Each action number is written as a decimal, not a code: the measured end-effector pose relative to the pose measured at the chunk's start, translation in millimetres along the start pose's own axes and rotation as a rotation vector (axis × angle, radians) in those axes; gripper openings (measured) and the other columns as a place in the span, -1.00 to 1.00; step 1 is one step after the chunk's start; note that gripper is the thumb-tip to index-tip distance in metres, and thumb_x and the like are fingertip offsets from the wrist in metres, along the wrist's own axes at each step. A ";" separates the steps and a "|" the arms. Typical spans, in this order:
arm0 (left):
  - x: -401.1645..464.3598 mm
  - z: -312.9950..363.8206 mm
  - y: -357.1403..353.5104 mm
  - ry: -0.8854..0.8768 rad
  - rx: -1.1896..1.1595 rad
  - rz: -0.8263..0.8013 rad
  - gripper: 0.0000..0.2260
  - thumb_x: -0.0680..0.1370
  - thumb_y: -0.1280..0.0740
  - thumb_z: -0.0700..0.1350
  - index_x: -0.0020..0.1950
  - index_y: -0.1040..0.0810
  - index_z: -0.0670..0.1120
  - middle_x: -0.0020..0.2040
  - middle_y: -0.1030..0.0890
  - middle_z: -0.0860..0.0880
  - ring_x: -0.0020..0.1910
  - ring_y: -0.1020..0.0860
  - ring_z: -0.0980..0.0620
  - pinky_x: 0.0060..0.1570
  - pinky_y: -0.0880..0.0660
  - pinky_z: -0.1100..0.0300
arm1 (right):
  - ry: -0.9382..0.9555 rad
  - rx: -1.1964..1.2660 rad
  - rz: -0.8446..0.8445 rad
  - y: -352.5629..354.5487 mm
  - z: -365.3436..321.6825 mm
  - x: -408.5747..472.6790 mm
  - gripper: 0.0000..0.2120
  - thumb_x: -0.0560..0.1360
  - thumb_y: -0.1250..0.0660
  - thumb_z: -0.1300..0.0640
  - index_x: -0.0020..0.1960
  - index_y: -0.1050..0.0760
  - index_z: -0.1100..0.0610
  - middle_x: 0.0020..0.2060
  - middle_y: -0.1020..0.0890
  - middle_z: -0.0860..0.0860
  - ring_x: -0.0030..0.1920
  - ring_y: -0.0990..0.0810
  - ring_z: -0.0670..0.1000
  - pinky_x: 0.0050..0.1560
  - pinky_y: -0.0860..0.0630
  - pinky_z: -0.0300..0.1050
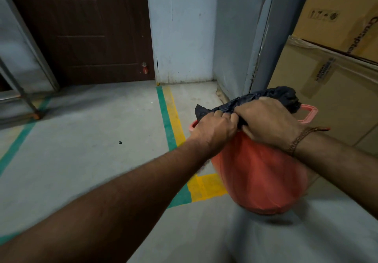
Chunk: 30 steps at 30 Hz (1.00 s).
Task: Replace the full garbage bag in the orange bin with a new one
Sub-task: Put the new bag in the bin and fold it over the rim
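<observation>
An orange bin (259, 179) stands on the concrete floor at the right, with pink handles at its rim. A black garbage bag (272, 97) bunches up out of its top. My left hand (214, 128) grips the bag's gathered plastic at the bin's left rim. My right hand (270, 122) grips the same bunch just beside it, knuckles touching the left hand. A braided cord sits on the right wrist. The bag's lower part is hidden inside the bin.
Stacked cardboard boxes (327, 78) stand close behind the bin on the right. A grey door frame (263, 38) and white wall corner lie behind. Green and yellow floor tape (169, 115) runs left of the bin. A dark brown door (81, 29) and a metal frame leg (30, 107) are at far left.
</observation>
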<state>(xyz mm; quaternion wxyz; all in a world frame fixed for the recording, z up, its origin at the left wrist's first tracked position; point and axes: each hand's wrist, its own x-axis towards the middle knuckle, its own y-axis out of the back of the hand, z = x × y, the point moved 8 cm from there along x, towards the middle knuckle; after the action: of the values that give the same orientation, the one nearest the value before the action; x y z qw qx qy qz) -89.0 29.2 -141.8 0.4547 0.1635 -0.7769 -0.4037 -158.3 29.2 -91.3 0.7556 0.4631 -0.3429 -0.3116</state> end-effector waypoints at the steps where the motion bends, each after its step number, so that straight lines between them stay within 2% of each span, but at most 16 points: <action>1: -0.4 -0.9 -0.7 -0.013 -0.006 0.016 -0.77 0.63 -0.11 -0.11 0.10 -0.53 -0.13 -0.09 -0.67 -0.12 -0.14 -0.63 -0.16 -0.19 -0.50 0.02 | -0.012 -0.004 0.012 -2.1 4.3 -0.5 -0.85 0.46 -0.38 -0.04 -0.04 -0.54 0.00 -0.10 -0.69 -0.02 -0.07 -0.65 0.10 0.05 -0.50 0.02; 3: -2.1 -5.9 -6.5 -0.068 -0.010 0.030 -0.87 0.62 -0.30 -0.09 0.09 -0.54 -0.12 -0.13 -0.66 -0.11 -0.18 -0.62 -0.16 -0.22 -0.49 0.02 | -0.037 0.002 0.021 -4.5 14.3 -0.9 -0.83 0.47 -0.41 -0.08 -0.07 -0.52 -0.01 -0.12 -0.68 -0.03 -0.06 -0.66 0.10 0.03 -0.47 0.02; 4: -3.9 -11.9 -10.2 -0.084 -0.022 0.029 -0.84 0.60 -0.36 -0.03 0.07 -0.54 -0.10 -0.16 -0.65 -0.10 -0.19 -0.62 -0.16 -0.23 -0.48 0.02 | -0.050 0.024 0.018 -6.0 19.4 -0.6 -0.82 0.47 -0.42 -0.10 -0.07 -0.52 -0.02 -0.12 -0.68 -0.05 -0.04 -0.66 0.09 0.03 -0.45 0.02; 5: -6.5 -19.4 -15.8 -0.084 -0.052 -0.005 -0.78 0.61 -0.35 0.07 0.03 -0.55 -0.09 -0.16 -0.65 -0.09 -0.18 -0.61 -0.16 -0.23 -0.47 0.02 | -0.063 0.046 0.011 -7.5 24.0 -0.2 -0.82 0.46 -0.44 -0.12 -0.06 -0.53 -0.05 -0.11 -0.69 -0.07 -0.02 -0.66 0.07 0.04 -0.44 0.01; 7: -14.7 -38.6 -25.1 -0.009 -0.167 -0.088 -0.62 0.66 -0.18 0.21 -0.05 -0.55 -0.06 -0.16 -0.66 -0.10 -0.15 -0.60 -0.18 -0.22 -0.46 0.00 | -0.082 0.078 0.001 -10.0 30.7 1.0 -0.80 0.45 -0.46 -0.13 -0.01 -0.58 -0.07 -0.08 -0.70 -0.10 0.01 -0.66 0.04 0.08 -0.42 0.00; 9: -24.0 -55.9 -28.2 0.083 -0.264 -0.095 -0.54 0.69 -0.11 0.23 -0.11 -0.58 -0.08 -0.16 -0.65 -0.11 -0.15 -0.60 -0.20 -0.27 -0.39 0.03 | -0.102 0.095 -0.016 -11.6 34.4 1.9 -0.76 0.43 -0.49 -0.16 0.03 -0.61 -0.08 -0.07 -0.72 -0.09 0.02 -0.66 0.05 0.13 -0.45 0.00; 11: -30.6 -68.4 -35.6 0.151 -0.366 -0.135 -0.55 0.69 -0.10 0.23 -0.12 -0.56 -0.06 -0.16 -0.63 -0.09 -0.15 -0.60 -0.18 -0.29 -0.36 0.05 | -0.112 0.104 -0.025 -10.9 35.1 2.8 -0.72 0.42 -0.52 -0.16 0.06 -0.63 -0.08 -0.05 -0.73 -0.08 0.04 -0.67 0.06 0.16 -0.49 0.03; 14: -32.3 -72.6 -39.1 0.195 -0.458 -0.153 -0.48 0.61 -0.05 0.35 -0.01 -0.60 0.00 -0.16 -0.65 -0.01 -0.17 -0.62 -0.09 -0.30 -0.51 0.04 | -0.114 0.134 -0.024 -7.1 35.7 1.7 -0.74 0.41 -0.53 -0.09 0.06 -0.65 -0.06 -0.05 -0.73 -0.07 0.04 -0.67 0.07 0.17 -0.53 0.07; 17: -27.4 -64.2 -32.6 0.136 -0.436 -0.096 -0.46 0.56 -0.09 0.41 0.12 -0.64 0.05 -0.06 -0.70 0.01 -0.11 -0.65 -0.04 -0.25 -0.58 0.04 | -0.135 0.163 -0.023 -2.3 37.6 -0.3 -0.76 0.42 -0.53 -0.03 0.08 -0.66 -0.07 -0.03 -0.73 -0.06 0.06 -0.67 0.09 0.13 -0.57 0.07; 20: -24.3 -54.3 -22.3 0.053 -0.381 -0.034 -0.55 0.60 -0.18 0.35 0.15 -0.65 0.05 -0.05 -0.69 0.02 -0.12 -0.66 -0.05 -0.28 -0.59 0.05 | -0.151 0.190 -0.032 -0.5 37.6 -1.2 -0.77 0.43 -0.52 0.00 0.08 -0.66 -0.07 -0.03 -0.73 -0.06 0.06 -0.67 0.08 0.10 -0.60 0.08; 23: -22.7 -42.4 -16.6 -0.026 -0.280 -0.030 -0.68 0.61 -0.23 0.24 0.04 -0.62 0.04 -0.13 -0.65 0.01 -0.20 -0.63 -0.11 -0.36 -0.51 0.11 | -0.158 0.196 -0.018 1.2 39.0 -3.0 -0.78 0.45 -0.51 0.02 0.08 -0.66 -0.05 -0.04 -0.73 -0.05 0.05 -0.67 0.09 0.10 -0.59 0.05; 27: -16.2 -32.7 -9.0 -0.043 -0.076 -0.063 -0.78 0.50 -0.31 0.13 -0.04 -0.60 0.01 -0.14 -0.68 0.01 -0.15 -0.63 -0.14 -0.23 -0.43 0.11 | -0.170 0.203 -0.029 1.5 38.8 -5.1 -0.78 0.44 -0.51 -0.03 0.07 -0.66 -0.07 -0.06 -0.73 -0.06 0.03 -0.67 0.08 0.11 -0.58 0.05; 30: -12.7 -21.8 -8.6 -0.041 0.078 -0.086 -0.89 0.44 -0.38 -0.01 -0.16 -0.56 -0.04 -0.26 -0.67 -0.04 -0.17 -0.58 -0.15 -0.20 -0.39 0.08 | -0.151 0.141 -0.073 1.9 34.0 -5.5 -0.79 0.43 -0.47 -0.13 0.01 -0.61 -0.07 -0.13 -0.70 -0.07 -0.01 -0.66 0.08 0.13 -0.56 0.05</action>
<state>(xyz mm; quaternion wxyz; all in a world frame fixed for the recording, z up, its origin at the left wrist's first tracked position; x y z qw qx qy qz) -64.9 21.3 -150.1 0.4143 0.2057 -0.7934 -0.3956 -188.5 17.7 -79.4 0.6813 0.5026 -0.4027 -0.3479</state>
